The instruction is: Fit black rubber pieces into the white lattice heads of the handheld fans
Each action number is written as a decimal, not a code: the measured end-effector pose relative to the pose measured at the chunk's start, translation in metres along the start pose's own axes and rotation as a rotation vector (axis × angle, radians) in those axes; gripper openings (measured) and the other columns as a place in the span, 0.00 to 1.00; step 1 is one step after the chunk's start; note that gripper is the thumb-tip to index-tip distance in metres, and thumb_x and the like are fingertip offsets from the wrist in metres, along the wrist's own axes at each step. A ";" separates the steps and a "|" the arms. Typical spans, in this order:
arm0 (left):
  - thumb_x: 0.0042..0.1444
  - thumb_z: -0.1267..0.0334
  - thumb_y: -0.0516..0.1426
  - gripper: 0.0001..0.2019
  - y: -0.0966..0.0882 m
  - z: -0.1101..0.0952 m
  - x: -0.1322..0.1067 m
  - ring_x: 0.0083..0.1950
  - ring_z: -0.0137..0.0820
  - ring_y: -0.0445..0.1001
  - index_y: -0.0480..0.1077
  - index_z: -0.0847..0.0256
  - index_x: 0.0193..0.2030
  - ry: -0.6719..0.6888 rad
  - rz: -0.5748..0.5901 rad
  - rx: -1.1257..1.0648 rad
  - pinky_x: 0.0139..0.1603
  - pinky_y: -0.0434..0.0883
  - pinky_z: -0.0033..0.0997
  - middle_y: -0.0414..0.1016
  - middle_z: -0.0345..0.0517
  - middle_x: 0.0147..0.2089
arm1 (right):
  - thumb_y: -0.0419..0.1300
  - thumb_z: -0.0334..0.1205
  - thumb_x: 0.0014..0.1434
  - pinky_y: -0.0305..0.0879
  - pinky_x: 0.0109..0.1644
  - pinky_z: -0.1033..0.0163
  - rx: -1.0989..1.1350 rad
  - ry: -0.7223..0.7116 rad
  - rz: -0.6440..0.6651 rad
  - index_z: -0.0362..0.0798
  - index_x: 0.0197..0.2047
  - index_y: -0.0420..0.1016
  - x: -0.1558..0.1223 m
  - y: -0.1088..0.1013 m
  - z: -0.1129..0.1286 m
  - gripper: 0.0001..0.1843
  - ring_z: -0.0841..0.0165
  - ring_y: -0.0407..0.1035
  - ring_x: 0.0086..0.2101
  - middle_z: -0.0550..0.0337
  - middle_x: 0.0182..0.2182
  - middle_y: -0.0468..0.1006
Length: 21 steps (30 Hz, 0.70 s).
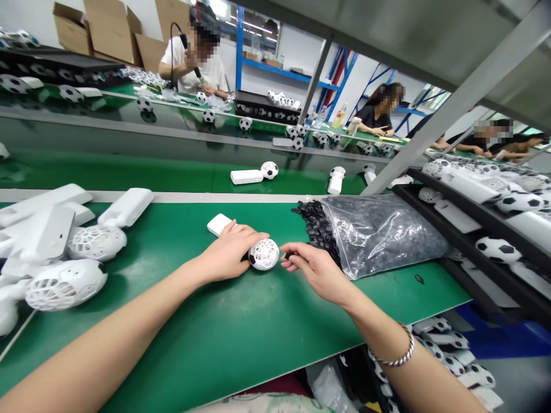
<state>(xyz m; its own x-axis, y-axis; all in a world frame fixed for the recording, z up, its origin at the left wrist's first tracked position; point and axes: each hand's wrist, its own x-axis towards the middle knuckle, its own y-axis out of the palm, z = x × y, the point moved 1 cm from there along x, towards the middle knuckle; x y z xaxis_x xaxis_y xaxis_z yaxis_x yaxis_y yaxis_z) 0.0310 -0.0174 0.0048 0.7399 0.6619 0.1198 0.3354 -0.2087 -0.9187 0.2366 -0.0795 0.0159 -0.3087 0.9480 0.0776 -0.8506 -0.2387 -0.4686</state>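
Observation:
My left hand [230, 250] is closed around a white handheld fan [264, 255] lying on the green table, its round football-patterned head with an open grille facing up. The fan's white handle [218, 224] shows beyond my fingers. Just right of the fan head, my right hand [316, 267] pinches a small black piece [289, 255] between its fingertips, apart from the head. Past that hand, a clear plastic bag [387, 235] lies on its side, and many black pieces [317, 226] spill from its mouth.
White fans [88, 244] are piled on the left. Black trays of fans [469, 241] stand at the right, beside a slanted metal post [434, 109]. Beyond the pale ledge, a green conveyor belt [181, 172] carries several fans. Co-workers [198, 63] sit across it.

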 end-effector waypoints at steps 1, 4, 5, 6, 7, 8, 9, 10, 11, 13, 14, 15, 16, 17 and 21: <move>0.44 0.72 0.52 0.30 0.000 0.000 0.000 0.56 0.38 0.59 0.57 0.51 0.57 -0.001 -0.001 -0.006 0.61 0.45 0.52 0.67 0.45 0.50 | 0.47 0.35 0.62 0.71 0.40 0.62 -0.025 0.008 -0.020 0.48 0.42 0.67 0.000 -0.001 0.000 0.09 0.70 0.71 0.35 0.58 0.35 0.73; 0.45 0.59 0.58 0.30 0.001 -0.001 0.001 0.56 0.40 0.59 0.57 0.52 0.57 -0.020 -0.012 -0.033 0.62 0.43 0.53 0.66 0.46 0.51 | 0.48 0.39 0.62 0.72 0.36 0.63 0.014 0.055 -0.098 0.48 0.38 0.64 -0.003 -0.001 0.000 0.07 0.68 0.71 0.38 0.57 0.35 0.74; 0.43 0.52 0.60 0.32 0.001 -0.002 0.001 0.55 0.42 0.59 0.58 0.52 0.57 -0.032 -0.021 -0.040 0.62 0.42 0.54 0.66 0.46 0.51 | 0.47 0.40 0.63 0.72 0.33 0.64 0.047 0.075 -0.113 0.48 0.38 0.62 -0.004 0.000 0.000 0.06 0.67 0.71 0.38 0.57 0.34 0.74; 0.41 0.47 0.60 0.34 0.002 -0.003 0.001 0.55 0.42 0.60 0.59 0.53 0.56 -0.046 -0.033 -0.045 0.62 0.42 0.54 0.66 0.47 0.51 | 0.47 0.41 0.63 0.72 0.31 0.64 0.068 0.091 -0.117 0.48 0.38 0.61 -0.005 0.002 0.001 0.06 0.67 0.71 0.37 0.57 0.34 0.74; 0.40 0.43 0.59 0.36 0.003 -0.003 0.002 0.55 0.43 0.60 0.60 0.54 0.56 -0.058 -0.044 -0.047 0.62 0.42 0.54 0.66 0.47 0.51 | 0.47 0.41 0.63 0.71 0.30 0.65 0.057 0.090 -0.114 0.48 0.38 0.61 -0.006 0.004 0.002 0.07 0.67 0.71 0.35 0.57 0.33 0.74; 0.40 0.41 0.58 0.36 0.004 -0.004 0.002 0.55 0.43 0.60 0.60 0.54 0.55 -0.068 -0.054 -0.048 0.62 0.41 0.53 0.66 0.48 0.51 | 0.48 0.41 0.63 0.70 0.31 0.64 0.014 0.066 -0.116 0.48 0.37 0.62 -0.006 0.006 0.004 0.06 0.67 0.71 0.35 0.58 0.32 0.74; 0.41 0.40 0.57 0.35 0.004 -0.004 0.002 0.55 0.42 0.60 0.61 0.54 0.55 -0.073 -0.062 -0.048 0.62 0.41 0.53 0.66 0.48 0.50 | 0.51 0.41 0.62 0.69 0.33 0.63 -0.052 0.024 -0.126 0.48 0.36 0.64 -0.007 0.008 0.005 0.06 0.67 0.70 0.35 0.58 0.32 0.73; 0.42 0.40 0.57 0.35 0.005 -0.004 0.002 0.55 0.42 0.60 0.61 0.54 0.55 -0.075 -0.067 -0.050 0.62 0.42 0.53 0.67 0.48 0.50 | 0.53 0.40 0.61 0.68 0.36 0.63 -0.123 -0.022 -0.138 0.49 0.35 0.67 -0.007 0.010 0.006 0.05 0.67 0.69 0.35 0.59 0.31 0.73; 0.42 0.40 0.57 0.34 0.006 -0.004 0.002 0.55 0.42 0.60 0.61 0.54 0.55 -0.076 -0.069 -0.053 0.62 0.42 0.53 0.67 0.47 0.51 | 0.56 0.39 0.59 0.66 0.37 0.63 -0.181 -0.063 -0.152 0.49 0.33 0.70 -0.007 0.012 0.007 0.05 0.67 0.68 0.34 0.59 0.31 0.72; 0.42 0.40 0.57 0.34 0.006 -0.005 0.002 0.55 0.42 0.60 0.61 0.54 0.55 -0.077 -0.068 -0.059 0.62 0.42 0.53 0.66 0.47 0.51 | 0.59 0.38 0.57 0.64 0.36 0.64 -0.206 -0.101 -0.168 0.50 0.32 0.72 -0.005 0.016 0.006 0.03 0.69 0.67 0.32 0.61 0.29 0.72; 0.42 0.40 0.57 0.34 0.006 -0.005 0.002 0.55 0.42 0.60 0.61 0.54 0.55 -0.078 -0.068 -0.061 0.62 0.42 0.54 0.67 0.47 0.50 | 0.59 0.37 0.56 0.63 0.35 0.65 -0.182 -0.094 -0.163 0.50 0.33 0.72 -0.004 0.019 0.005 0.02 0.69 0.66 0.31 0.62 0.29 0.72; 0.42 0.40 0.57 0.35 0.005 -0.005 0.002 0.55 0.42 0.60 0.61 0.54 0.55 -0.079 -0.067 -0.063 0.62 0.42 0.54 0.67 0.47 0.50 | 0.59 0.36 0.56 0.63 0.34 0.65 -0.158 -0.085 -0.154 0.50 0.33 0.72 -0.002 0.021 0.003 0.01 0.70 0.66 0.30 0.63 0.28 0.72; 0.41 0.40 0.57 0.35 0.005 -0.005 0.002 0.55 0.42 0.60 0.61 0.54 0.55 -0.081 -0.066 -0.066 0.62 0.42 0.54 0.67 0.47 0.50 | 0.59 0.36 0.56 0.63 0.33 0.65 -0.142 -0.082 -0.150 0.50 0.33 0.72 -0.001 0.022 0.002 0.01 0.70 0.66 0.29 0.63 0.28 0.73; 0.41 0.39 0.57 0.35 0.005 -0.005 0.002 0.55 0.42 0.60 0.61 0.54 0.55 -0.083 -0.065 -0.069 0.62 0.42 0.54 0.67 0.47 0.50 | 0.59 0.36 0.56 0.63 0.34 0.65 -0.136 -0.086 -0.151 0.50 0.33 0.72 0.000 0.024 0.000 0.02 0.69 0.66 0.30 0.62 0.29 0.73; 0.41 0.40 0.57 0.34 0.004 -0.005 0.002 0.55 0.43 0.60 0.62 0.54 0.54 -0.087 -0.068 -0.080 0.62 0.43 0.53 0.67 0.47 0.50 | 0.61 0.36 0.53 0.63 0.43 0.61 -0.155 -0.124 -0.170 0.50 0.31 0.73 0.006 0.025 -0.004 0.00 0.67 0.66 0.38 0.58 0.35 0.69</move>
<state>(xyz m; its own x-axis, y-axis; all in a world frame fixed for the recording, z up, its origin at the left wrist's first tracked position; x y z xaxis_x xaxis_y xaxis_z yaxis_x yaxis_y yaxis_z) 0.0365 -0.0201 0.0030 0.6622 0.7353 0.1444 0.4307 -0.2158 -0.8763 0.2154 -0.0787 0.0010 -0.2252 0.9364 0.2692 -0.8221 -0.0343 -0.5683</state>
